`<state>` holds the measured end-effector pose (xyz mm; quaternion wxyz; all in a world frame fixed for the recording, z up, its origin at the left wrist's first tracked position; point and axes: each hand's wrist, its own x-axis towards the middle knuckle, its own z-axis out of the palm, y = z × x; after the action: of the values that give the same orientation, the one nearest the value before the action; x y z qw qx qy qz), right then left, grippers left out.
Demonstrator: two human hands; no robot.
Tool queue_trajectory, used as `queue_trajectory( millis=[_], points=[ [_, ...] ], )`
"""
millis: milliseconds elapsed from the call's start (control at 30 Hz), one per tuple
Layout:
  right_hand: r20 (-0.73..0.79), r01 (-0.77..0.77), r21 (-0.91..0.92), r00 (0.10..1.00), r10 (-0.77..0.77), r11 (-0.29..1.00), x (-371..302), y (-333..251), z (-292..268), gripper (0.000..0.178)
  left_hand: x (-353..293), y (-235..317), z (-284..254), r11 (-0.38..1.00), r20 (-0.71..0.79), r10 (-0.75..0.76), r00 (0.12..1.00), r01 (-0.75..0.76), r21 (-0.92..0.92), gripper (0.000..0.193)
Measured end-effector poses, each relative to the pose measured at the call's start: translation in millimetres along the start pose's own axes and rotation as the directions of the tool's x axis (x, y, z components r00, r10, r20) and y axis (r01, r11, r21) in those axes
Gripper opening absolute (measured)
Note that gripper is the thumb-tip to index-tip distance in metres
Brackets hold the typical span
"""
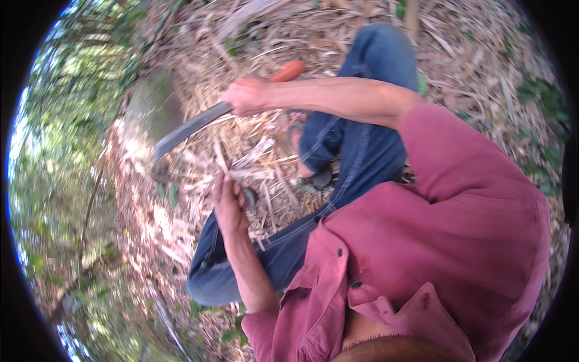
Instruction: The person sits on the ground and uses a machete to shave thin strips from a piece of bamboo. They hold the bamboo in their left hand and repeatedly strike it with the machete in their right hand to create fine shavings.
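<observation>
A machete (192, 128) is gripped in my right hand (246, 95), with its dark blade pointing down to the left. The orange end of the handle (288, 71) sticks out behind that hand. Pinched in my closed left hand (229, 202) is a thin pale strip of wood (221, 158), which points up toward the blade. The strip and the blade look apart. Beyond the blade stands a large rounded, greenish block (155, 104); I cannot tell whether it is stone or wood.
Dry shavings and split strips (283, 181) litter the ground around my bent legs in blue jeans (365, 145). Green leafy plants (60, 157) and a thin stem (90, 205) border the left side. A sandalled foot (297, 136) shows between my knees.
</observation>
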<state>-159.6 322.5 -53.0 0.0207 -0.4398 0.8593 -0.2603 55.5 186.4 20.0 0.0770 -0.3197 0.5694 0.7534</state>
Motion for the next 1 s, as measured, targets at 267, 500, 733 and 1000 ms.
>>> queue_trajectory(
  millis=[267,500,733,1000],
  points=[
    [0.011,0.066,0.036,0.998,-0.066,0.997,-2,-32,4,0.019,-2,0,-6,1.000,-0.031,0.017,0.999,-0.018,-0.016,0.034],
    [-0.042,0.080,-0.047,0.996,-0.082,0.996,7,-15,-4,0.014,-7,13,4,0.998,0.004,0.021,1.000,-0.021,-0.061,0.034],
    [0.029,-0.144,-0.055,0.989,0.145,0.988,14,36,-17,0.013,-16,3,7,0.999,0.040,0.003,0.999,-0.001,-0.052,0.035],
    [-0.028,0.047,0.001,0.999,-0.047,0.999,-2,-21,-14,0.019,-11,7,2,0.999,0.019,0.011,1.000,-0.010,-0.048,0.036]
  ],
)
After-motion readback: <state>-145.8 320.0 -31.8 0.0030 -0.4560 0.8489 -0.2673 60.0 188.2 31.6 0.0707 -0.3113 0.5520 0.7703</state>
